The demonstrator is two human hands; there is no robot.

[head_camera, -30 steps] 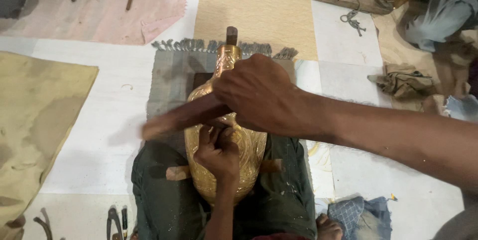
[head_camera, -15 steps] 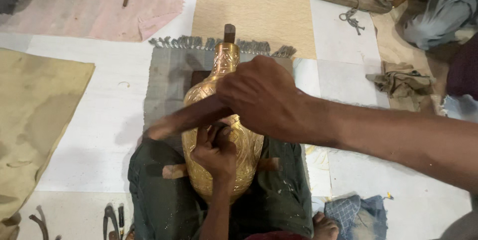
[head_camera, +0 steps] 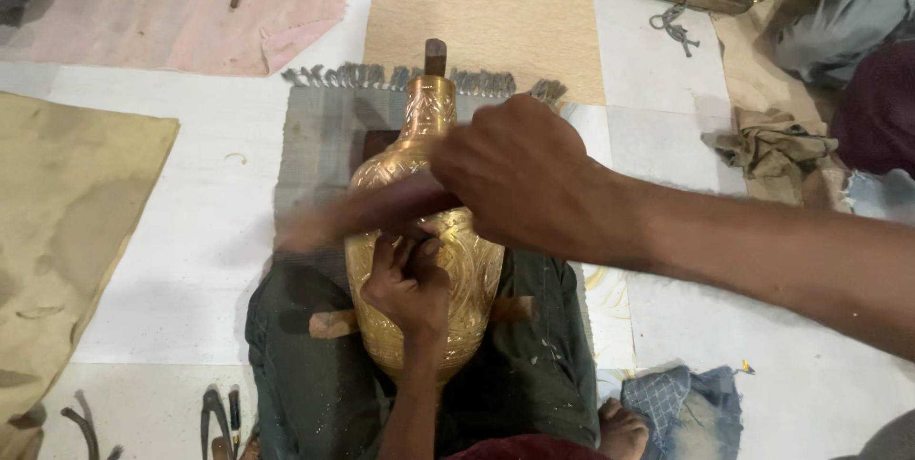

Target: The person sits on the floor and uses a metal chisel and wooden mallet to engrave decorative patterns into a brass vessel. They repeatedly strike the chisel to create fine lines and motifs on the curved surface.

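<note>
- Two hands are on one brass vase point(head_camera: 419, 231), and that is where everything happens.
- Lying on its side across the seated person's lap, the vase has its long axis running straight away from the body: fat belly close in, narrow engraved neck pointing out toward the fringed grey mat point(head_camera: 319, 126).
- Left hand point(head_camera: 410, 284) sits right on top of the belly, fingers bunched tight and pinched around something small held against the metal; I cannot make out what it is.
- Right hand point(head_camera: 519, 179) comes in from the right side, closed in a full fist around the handle of a wooden mallet point(head_camera: 357, 212).
- Blurred with motion, the mallet crosses the vase nearly at a right angle, its far end out past the left hand's side.
- So the left hand is the nearer one, resting on the surface; the right hand hovers just above and beyond it, toward the neck.
- A short wooden stick point(head_camera: 334, 323) pokes out from under the belly on the left hand's side, with a matching end on the other side.
- Beyond the neck, a dark post point(head_camera: 436, 56) stands up from the mat.
- Down by the left elbow, a few dark metal tools point(head_camera: 217, 414) lie on the floor.
- Well off to the right arm's side, a crumpled olive cloth point(head_camera: 777, 150) sits on the tiles.
</note>
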